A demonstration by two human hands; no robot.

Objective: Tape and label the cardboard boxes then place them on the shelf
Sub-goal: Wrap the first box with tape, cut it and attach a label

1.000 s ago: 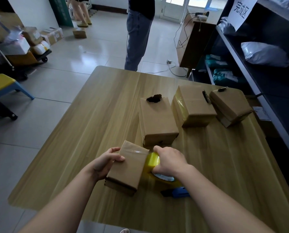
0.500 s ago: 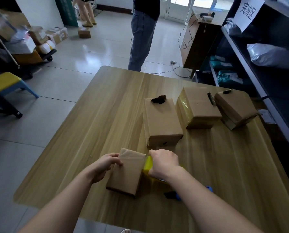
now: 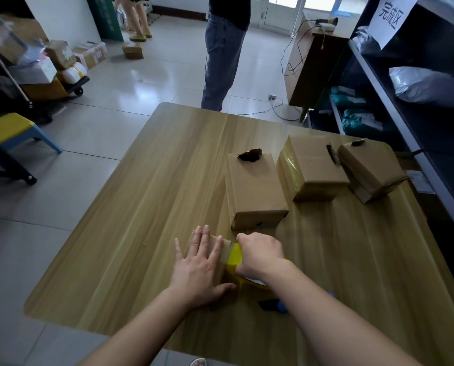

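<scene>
Small brown cardboard box (image 3: 226,245) now lies flat at the near edge of the pale wood-grain table (image 3: 167,207); a second ago it was tipped up and held by its left side. Left hand (image 3: 198,270) has changed from gripping to flat, fingers straight and spread, pressing on the box top. Right hand (image 3: 260,253) is curled round the yellow roll of packing tape (image 3: 233,256), touching the box's right edge. Reading: strip laid, being pressed down (cut probably next; no label visible yet). Three larger brown cardboard boxes (image 3: 255,186) sit beyond this box, and the dark metal shelf (image 3: 396,114) stands well apart to its right.
</scene>
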